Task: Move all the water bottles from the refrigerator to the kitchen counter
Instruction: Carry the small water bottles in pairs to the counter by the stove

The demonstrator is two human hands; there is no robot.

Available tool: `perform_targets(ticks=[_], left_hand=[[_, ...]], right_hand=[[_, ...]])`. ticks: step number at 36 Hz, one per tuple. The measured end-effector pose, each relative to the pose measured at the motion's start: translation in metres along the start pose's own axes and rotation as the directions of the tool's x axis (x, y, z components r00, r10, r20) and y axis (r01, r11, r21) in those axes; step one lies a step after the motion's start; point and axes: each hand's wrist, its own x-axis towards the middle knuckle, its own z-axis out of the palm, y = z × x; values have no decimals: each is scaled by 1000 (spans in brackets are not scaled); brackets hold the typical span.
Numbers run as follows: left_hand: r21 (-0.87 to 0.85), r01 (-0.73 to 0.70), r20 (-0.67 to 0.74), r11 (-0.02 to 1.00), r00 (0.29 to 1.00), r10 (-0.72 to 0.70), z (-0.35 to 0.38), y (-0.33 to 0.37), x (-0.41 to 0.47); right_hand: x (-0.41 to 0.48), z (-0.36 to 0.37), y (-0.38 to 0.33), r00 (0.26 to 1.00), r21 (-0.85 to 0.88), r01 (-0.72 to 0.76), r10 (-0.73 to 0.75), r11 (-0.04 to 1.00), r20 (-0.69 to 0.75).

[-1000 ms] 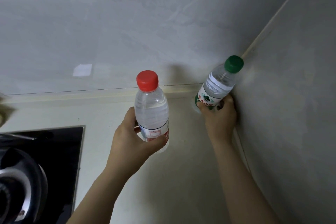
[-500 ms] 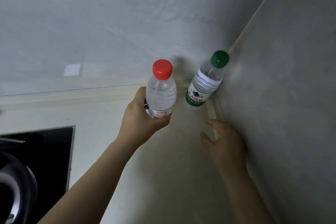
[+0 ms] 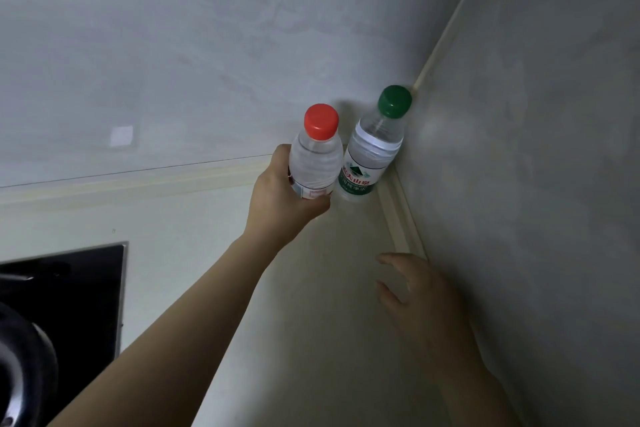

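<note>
Found the red-capped bottle point(image 3: 313, 163) just right of frame centre, gripped low around its label by the left hand point(image 3: 277, 198), fingers point(image 3: 317, 211) and thumb curled round it. Cannot confirm base contact with the worktop point(image 3: 311, 322); hidden by the hand. Noted it touching or all but touching the green-capped bottle point(image 3: 372, 152), standing free in the wall corner, upper right of centre. Located the right hand point(image 3: 419, 298) at lower right, above the worktop, fingers point(image 3: 388, 258) loosely spread, holding nothing. Logged a black hob point(image 3: 69, 288) and a dark pot point(image 3: 20, 357) at lower left, well apart.

Judged risks:
- Nudging the green-capped bottle during set-down and toppling it against the wall.
- Releasing before full base contact, leaving the red-capped bottle to tip.
- Slipping in the grip, given likely condensation after the refrigerator.

Recommend lowering straight, slightly clear of the neighbour.
</note>
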Motion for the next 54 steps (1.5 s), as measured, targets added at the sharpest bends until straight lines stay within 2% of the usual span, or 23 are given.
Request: perform_targets(ticks=[9, 22, 32, 45, 54], left_hand=[[-22, -40, -16, 999, 999, 40, 7, 9, 12], [10, -52, 1, 999, 999, 52, 14, 1, 15], [78, 44, 78, 996, 996, -50, 0, 11, 5], [218, -105, 151, 970, 986, 73, -77, 47, -84], [162, -190, 102, 968, 979, 175, -140, 92, -172]], right_hand=[[-1, -4, -15, 999, 3, 51, -51, 999, 5], [-3, -12, -12, 999, 57, 25, -23, 998, -43], [-8, -23, -26, 995, 87, 50, -42, 995, -93], [-52, -57, -64, 976, 48, 126, -115, 991, -183], [-118, -79, -110, 960, 77, 192, -171, 978, -220]])
